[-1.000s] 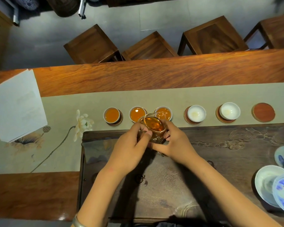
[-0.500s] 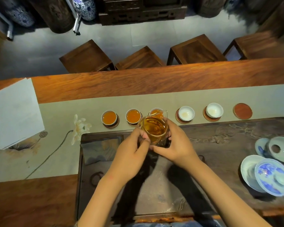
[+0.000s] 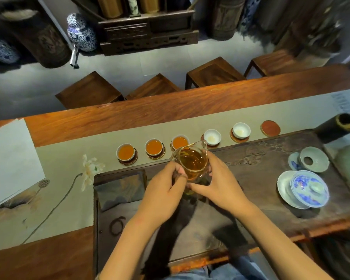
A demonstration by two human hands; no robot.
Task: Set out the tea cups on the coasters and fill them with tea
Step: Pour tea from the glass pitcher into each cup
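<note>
Pitcher (image 3: 191, 161) shifted right off 3rd filled cup (image 3: 179, 142); both hands, left (image 3: 162, 190) & right (image 3: 220, 186), clasp it. Spout points at 4th cup (image 3: 212, 136), empty, just beyond-right of pitcher; right hand nearer.

Amber tea in white cups (image 3: 126, 152), rust-red coaster (image 3: 270, 128), blue-and-white floral lidded bowl (image 3: 307, 187), lotus-painted beige runner (image 3: 73, 178)

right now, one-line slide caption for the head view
Both hands hold a glass pitcher of tea beside three filled cups, two empty cups and a bare coaster.
</note>
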